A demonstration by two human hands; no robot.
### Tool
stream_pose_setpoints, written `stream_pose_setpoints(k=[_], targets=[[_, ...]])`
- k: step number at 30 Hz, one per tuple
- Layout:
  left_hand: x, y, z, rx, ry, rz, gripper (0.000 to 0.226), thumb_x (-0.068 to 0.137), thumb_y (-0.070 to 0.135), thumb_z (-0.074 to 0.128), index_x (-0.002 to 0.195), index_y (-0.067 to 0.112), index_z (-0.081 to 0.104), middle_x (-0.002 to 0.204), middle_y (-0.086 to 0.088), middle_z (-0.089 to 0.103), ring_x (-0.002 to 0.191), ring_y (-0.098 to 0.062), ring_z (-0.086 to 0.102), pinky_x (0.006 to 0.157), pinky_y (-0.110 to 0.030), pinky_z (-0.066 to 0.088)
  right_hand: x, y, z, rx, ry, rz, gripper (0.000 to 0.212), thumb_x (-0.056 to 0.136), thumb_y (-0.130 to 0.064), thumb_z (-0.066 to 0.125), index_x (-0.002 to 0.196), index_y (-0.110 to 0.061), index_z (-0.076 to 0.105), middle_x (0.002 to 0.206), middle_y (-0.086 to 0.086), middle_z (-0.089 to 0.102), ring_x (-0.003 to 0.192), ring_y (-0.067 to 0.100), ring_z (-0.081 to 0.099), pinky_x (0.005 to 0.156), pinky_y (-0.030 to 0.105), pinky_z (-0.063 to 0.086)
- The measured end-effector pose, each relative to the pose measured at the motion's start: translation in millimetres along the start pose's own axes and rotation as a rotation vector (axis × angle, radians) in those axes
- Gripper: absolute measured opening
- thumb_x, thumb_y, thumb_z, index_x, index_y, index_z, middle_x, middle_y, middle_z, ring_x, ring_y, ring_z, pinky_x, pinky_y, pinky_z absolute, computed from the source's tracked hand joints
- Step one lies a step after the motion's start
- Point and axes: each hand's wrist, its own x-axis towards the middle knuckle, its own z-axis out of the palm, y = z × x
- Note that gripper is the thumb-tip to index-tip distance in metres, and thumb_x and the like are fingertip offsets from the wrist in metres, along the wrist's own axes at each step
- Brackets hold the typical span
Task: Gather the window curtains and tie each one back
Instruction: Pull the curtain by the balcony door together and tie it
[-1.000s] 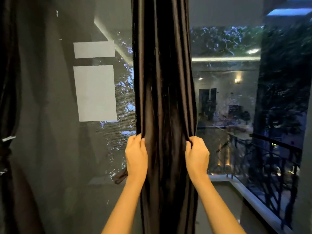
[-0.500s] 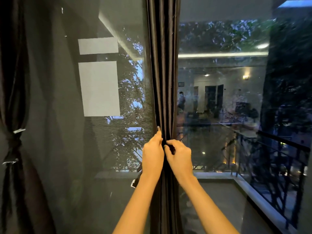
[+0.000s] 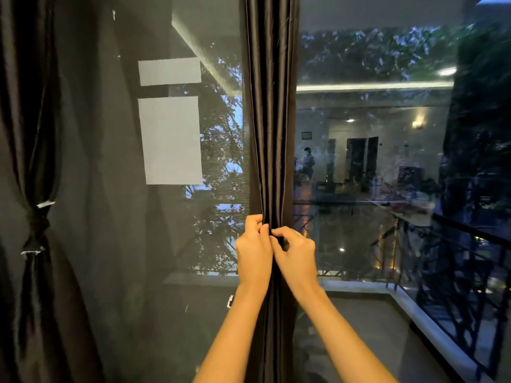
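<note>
A dark brown curtain (image 3: pixel 272 111) hangs in the middle of the window, bunched into a narrow column of folds. My left hand (image 3: pixel 253 251) grips its left side at waist height, fingers curled round the fabric. My right hand (image 3: pixel 297 254) meets it from the right, its fingers curled on the bunched cloth between the two hands. A second dark curtain (image 3: pixel 33 134) hangs at the far left, cinched by a knotted tie-back (image 3: pixel 37 230) with white edges.
A sheer dark mesh (image 3: pixel 110 189) covers the left pane, with two pale rectangles (image 3: pixel 170 139) showing behind it. Through the right glass (image 3: pixel 387 175) I see a balcony floor and a black metal railing (image 3: pixel 456 272). A small white tag (image 3: pixel 230 301) sits by my left wrist.
My hands came together from either edge of the middle curtain, squeezing it from a wide spread into a narrow bundle. The view shifted slightly, bringing the tied left curtain into sight.
</note>
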Motion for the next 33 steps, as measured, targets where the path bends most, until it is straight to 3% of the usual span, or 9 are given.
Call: stream_pose_setpoints(k=[6, 10, 12, 15, 17, 20, 25, 29, 33], targets=[[-5.2, -0.8, -7.3, -0.087, -0.018, 0.015, 0.017, 0.096, 0.011, 0.051, 0.108, 0.006, 0.062, 0.089, -0.007, 0.069, 0.068, -0.015, 0.061, 0.058, -0.018, 0.043, -6.8, -5.5, -8.6, 0.057, -0.076, -0.004, 0.019, 0.085, 0.0, 0.061, 0.099, -0.006, 0.072, 0.073, -0.008, 0.062, 0.061, -0.016, 0.052, 0.06, -0.001, 0.034], [-10.5, -0.5, -11.7, -0.062, -0.027, 0.073, 0.02, 0.096, 0.011, 0.051, 0.111, 0.005, 0.063, 0.09, -0.004, 0.07, 0.067, -0.007, 0.059, 0.062, -0.01, 0.043, -11.0, -8.1, -11.8, 0.059, -0.122, 0.032, 0.026, 0.085, 0.003, 0.058, 0.105, -0.007, 0.072, 0.089, 0.005, 0.074, 0.079, -0.009, 0.057, 0.068, -0.006, 0.032], [-9.1, 1.5, -11.3, -0.033, -0.032, 0.079, 0.02, 0.096, 0.013, 0.051, 0.112, 0.007, 0.062, 0.086, -0.006, 0.07, 0.071, -0.014, 0.063, 0.063, -0.02, 0.048, -10.2, -7.9, -12.3, 0.077, -0.12, 0.059, 0.029, 0.083, 0.002, 0.059, 0.104, -0.012, 0.073, 0.091, 0.0, 0.074, 0.079, -0.008, 0.058, 0.069, -0.005, 0.035], [-6.3, 4.9, -10.6, 0.04, -0.032, 0.06, 0.019, 0.096, 0.014, 0.05, 0.111, 0.006, 0.059, 0.079, -0.011, 0.067, 0.071, -0.027, 0.063, 0.064, -0.041, 0.049, -9.6, -6.4, -17.1, 0.124, -0.091, 0.129, 0.03, 0.078, 0.005, 0.059, 0.092, -0.017, 0.075, 0.077, -0.013, 0.069, 0.068, -0.012, 0.058, 0.065, 0.001, 0.039], [-5.4, 4.6, -12.2, 0.064, -0.003, 0.044, 0.02, 0.096, 0.014, 0.049, 0.111, 0.005, 0.059, 0.074, -0.011, 0.065, 0.068, -0.03, 0.06, 0.061, -0.042, 0.047, -13.6, -5.5, -20.2, 0.106, 0.0, 0.183, 0.028, 0.08, 0.004, 0.058, 0.088, -0.019, 0.071, 0.071, -0.017, 0.064, 0.067, -0.003, 0.06, 0.062, 0.008, 0.043], [-7.3, 5.7, -14.2, 0.039, 0.014, 0.044, 0.019, 0.095, 0.014, 0.05, 0.109, 0.006, 0.06, 0.076, -0.009, 0.066, 0.069, -0.027, 0.062, 0.064, -0.04, 0.049, -28.6, -7.3, -14.2, -0.027, 0.122, 0.13, 0.022, 0.085, 0.0, 0.058, 0.1, -0.015, 0.052, 0.079, 0.001, 0.067, 0.069, 0.02, 0.066, 0.058, 0.03, 0.049], [-7.6, 7.2, -15.4, -0.009, -0.048, 0.058, 0.018, 0.095, 0.016, 0.053, 0.109, 0.008, 0.061, 0.083, -0.004, 0.068, 0.076, -0.017, 0.065, 0.067, -0.029, 0.05, -33.2, -13.8, -0.7, 0.047, 0.028, 0.105, 0.034, 0.089, -0.005, 0.059, 0.121, -0.009, 0.05, 0.103, 0.005, 0.072, 0.088, 0.02, 0.069, 0.068, 0.017, 0.042], [-1.0, -2.1, -23.3, 0.017, -0.075, 0.099, 0.015, 0.095, 0.015, 0.053, 0.104, 0.007, 0.061, 0.071, 0.006, 0.059, 0.06, -0.005, 0.057, 0.056, -0.011, 0.043, -27.2, -11.1, 2.1, 0.073, -0.001, 0.07, 0.031, 0.084, -0.002, 0.064, 0.115, -0.007, 0.064, 0.097, 0.005, 0.073, 0.084, 0.015, 0.07, 0.076, 0.01, 0.047], [3.5, -9.0, -31.1, 0.01, -0.09, 0.116, 0.013, 0.094, 0.015, 0.056, 0.1, 0.007, 0.063, 0.072, 0.006, 0.061, 0.061, 0.0, 0.057, 0.058, -0.002, 0.038, -23.4, -15.3, 4.0, 0.108, -0.031, 0.075, 0.024, 0.083, -0.006, 0.067, 0.106, -0.012, 0.072, 0.083, -0.004, 0.073, 0.072, -0.009, 0.062, 0.068, -0.003, 0.04]])
